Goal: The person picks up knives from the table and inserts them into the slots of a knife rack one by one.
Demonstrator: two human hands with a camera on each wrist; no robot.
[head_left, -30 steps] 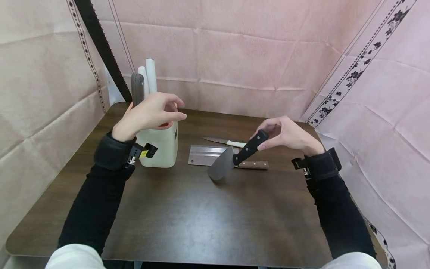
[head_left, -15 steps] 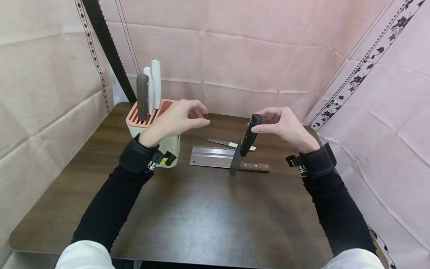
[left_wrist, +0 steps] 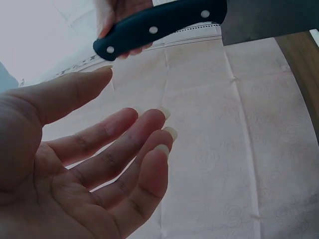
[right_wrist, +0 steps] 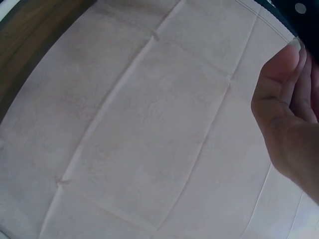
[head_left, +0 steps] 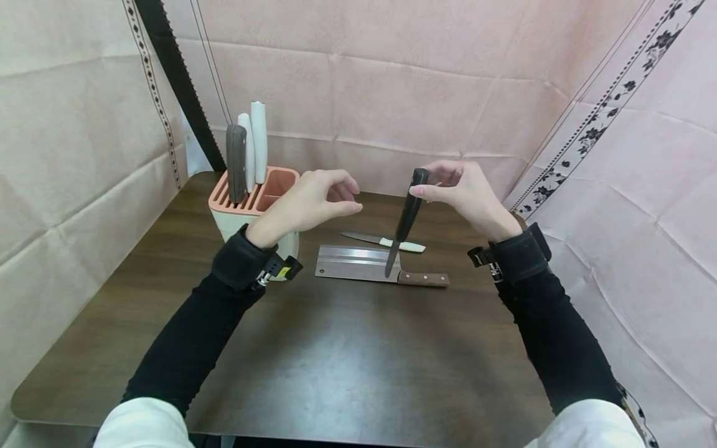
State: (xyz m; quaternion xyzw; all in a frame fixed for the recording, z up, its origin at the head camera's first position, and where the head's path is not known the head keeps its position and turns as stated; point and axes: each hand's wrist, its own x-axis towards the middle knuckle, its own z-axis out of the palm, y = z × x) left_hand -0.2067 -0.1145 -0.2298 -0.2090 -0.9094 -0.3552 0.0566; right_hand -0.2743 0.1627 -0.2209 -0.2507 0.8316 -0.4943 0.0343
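My right hand (head_left: 462, 190) pinches the top end of a black riveted handle on a knife (head_left: 409, 214). Its broad blade points down over a cleaver (head_left: 353, 262) with a brown wooden handle, which lies flat on the table. In the left wrist view the black handle (left_wrist: 154, 29) runs across the top, the blade leading off to the right. My left hand (head_left: 313, 202) hovers between the knife block and the held knife, palm turned inward, fingers loosely bent, holding nothing. Behind the cleaver lies a small white-handled paring knife (head_left: 403, 245).
At the back left of the brown table (head_left: 336, 373) stands a pale knife block (head_left: 224, 223) with an orange slotted top. A grey handle (head_left: 236, 162) and two white handles (head_left: 259, 140) rise from it. Pink cloth (head_left: 392, 93) hangs around the table.
The knife has risen in my right hand and turned from slanting to nearly upright, blade edge-on. My left hand has moved right, away from the knife block.
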